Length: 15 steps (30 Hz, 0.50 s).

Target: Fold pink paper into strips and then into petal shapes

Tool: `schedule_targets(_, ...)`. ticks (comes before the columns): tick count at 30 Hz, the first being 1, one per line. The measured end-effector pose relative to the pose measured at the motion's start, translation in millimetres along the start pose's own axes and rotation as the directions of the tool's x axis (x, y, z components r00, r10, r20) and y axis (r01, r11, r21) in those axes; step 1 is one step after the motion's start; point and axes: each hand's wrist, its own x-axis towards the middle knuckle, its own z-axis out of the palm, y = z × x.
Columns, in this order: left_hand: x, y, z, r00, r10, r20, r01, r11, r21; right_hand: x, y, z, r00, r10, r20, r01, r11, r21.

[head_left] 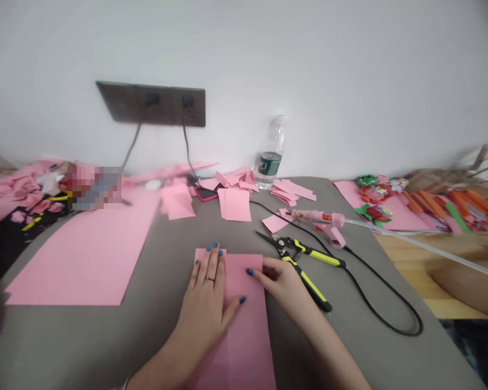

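Gray tabletop (154, 271): bare strip left between pink paper stack (77, 260) and pink paper sheet (246, 336), centrally placed. Sheet's long axis directed near to far; far edge squared. Left hand (207, 290) pressed flat atop, fingers together, thumb apart. Right hand (282, 281) set at right edge, thumb on top; grip beneath cannot be told. Rightward room limited by spring-loaded shears (315, 287).

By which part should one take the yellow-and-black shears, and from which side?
The shears are probably best gripped around both handles, from the near right: these splay that way, while the pointed tip faces left and away.
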Motion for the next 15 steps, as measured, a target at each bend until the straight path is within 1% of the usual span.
schedule_targets(3,-0.8,0.9,-8.0,1.0,-0.007,0.0,0.007,1.0,0.023,6.3,2.3,0.6,0.999,-0.012,-0.047,0.011,1.0,-0.012)
schedule_targets(5,-0.3,0.7,-8.5,1.0,0.007,0.006,-0.008,1.0,0.03,11.7,4.3,1.9,0.997,-0.023,-0.076,0.02,0.999,-0.036)
schedule_targets(9,2.6,-1.9,0.6,0.999,0.041,0.017,-0.042,0.997,0.058,16.4,5.7,5.1,0.992,-0.048,-0.115,0.036,0.994,-0.099)
schedule_targets(12,3.8,-2.8,6.8,0.999,0.037,0.02,-0.038,0.996,0.079,11.5,5.2,6.4,0.99,-0.06,-0.127,0.041,0.988,-0.149)
schedule_targets(15,3.8,-1.3,8.5,0.999,0.028,0.022,-0.03,0.995,0.091,5.0,5.5,7.1,0.989,-0.067,-0.134,0.041,0.982,-0.186)
